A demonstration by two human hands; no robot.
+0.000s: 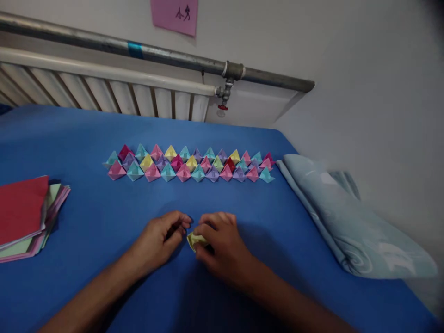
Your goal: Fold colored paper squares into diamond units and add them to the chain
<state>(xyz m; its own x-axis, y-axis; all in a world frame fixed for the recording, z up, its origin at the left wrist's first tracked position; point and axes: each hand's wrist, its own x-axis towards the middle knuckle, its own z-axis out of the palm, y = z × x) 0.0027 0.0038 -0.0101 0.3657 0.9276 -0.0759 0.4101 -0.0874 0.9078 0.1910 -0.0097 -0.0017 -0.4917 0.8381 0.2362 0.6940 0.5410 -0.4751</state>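
The right grip (222, 245) pinches the yellow folded paper (194, 239), likely light and crushable, best held by creased edges. Just left, the left grip (161, 238) half-curls, apparently empty.

Paper boats (191, 163) lie between papers (22, 210) and cloth (347, 222).

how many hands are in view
2: the left hand, just beside the yellow folded paper, and the right hand, holding that paper on the blue table.
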